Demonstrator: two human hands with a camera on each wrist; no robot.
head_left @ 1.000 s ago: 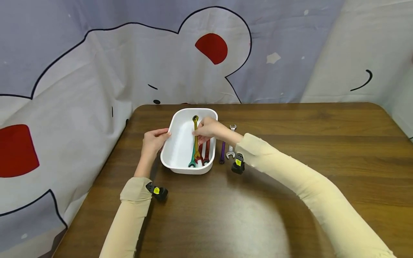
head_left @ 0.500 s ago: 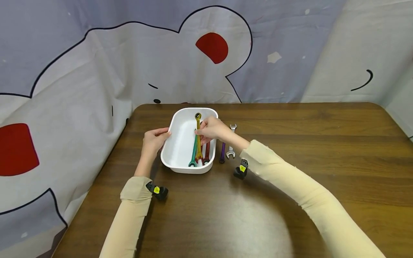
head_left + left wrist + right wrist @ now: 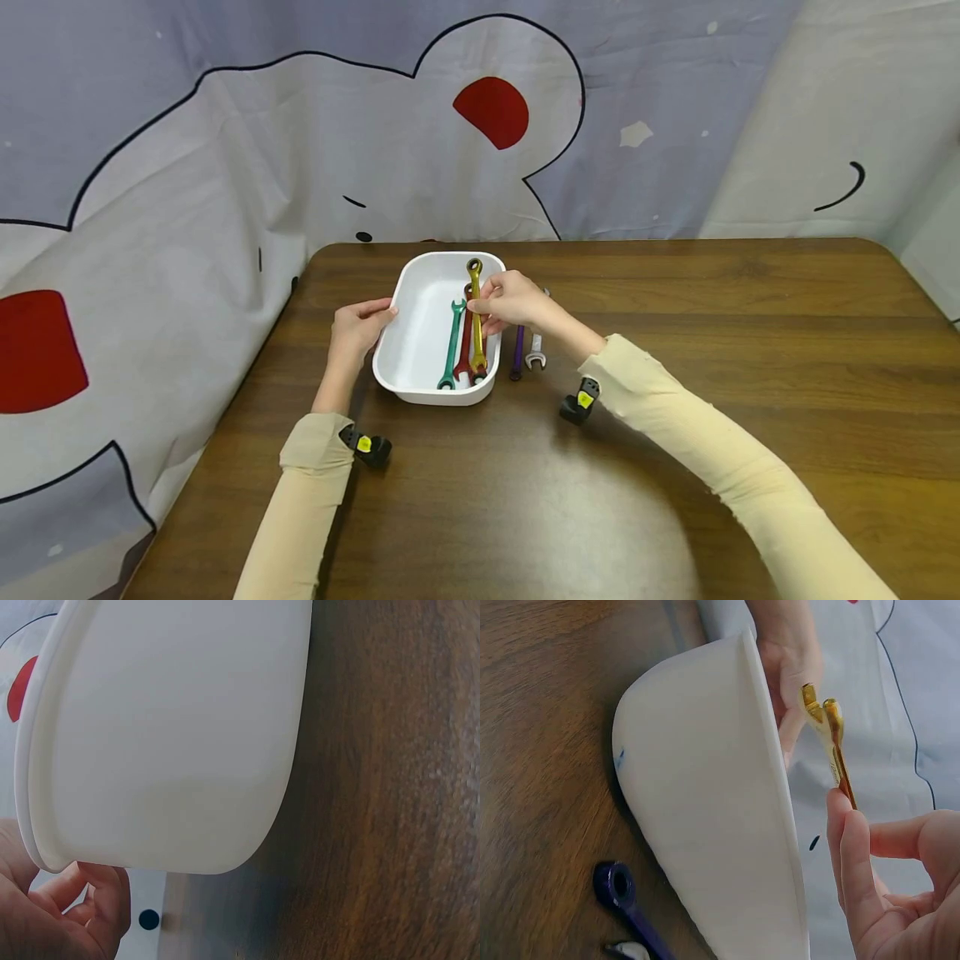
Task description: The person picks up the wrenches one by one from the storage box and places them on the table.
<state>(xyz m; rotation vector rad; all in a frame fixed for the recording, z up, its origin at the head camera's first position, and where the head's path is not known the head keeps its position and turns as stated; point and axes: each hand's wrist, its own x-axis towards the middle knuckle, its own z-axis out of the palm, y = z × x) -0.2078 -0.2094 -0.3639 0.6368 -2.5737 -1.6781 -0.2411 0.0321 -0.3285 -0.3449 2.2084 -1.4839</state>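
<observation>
My left hand point(image 3: 354, 332) pinches the left rim of a white plastic tub point(image 3: 431, 398), thumb on top and fingers under the lip in the left wrist view. Over the tub's right side, my right hand point(image 3: 517, 302) holds a gold combination wrench point(image 3: 477, 329) between thumb and fingertips. Its open end point(image 3: 823, 709) rises above the rim in the right wrist view; its ring end points to the back. Inside the tub lie a green wrench point(image 3: 453, 342) and a red wrench point(image 3: 465, 346). Another red one is mostly hidden under the gold wrench.
Right of the tub, a purple wrench point(image 3: 518, 354) and a silver open-ended wrench point(image 3: 536, 354) lie on the wooden table point(image 3: 600, 500), both partly covered by my right hand. A printed curtain point(image 3: 337, 150) hangs behind the table's far edge.
My right hand has moved rightward with the gold wrench, from over the green wrench to over the tub's right side. The green and red wrenches now show more fully. My left hand stays put.
</observation>
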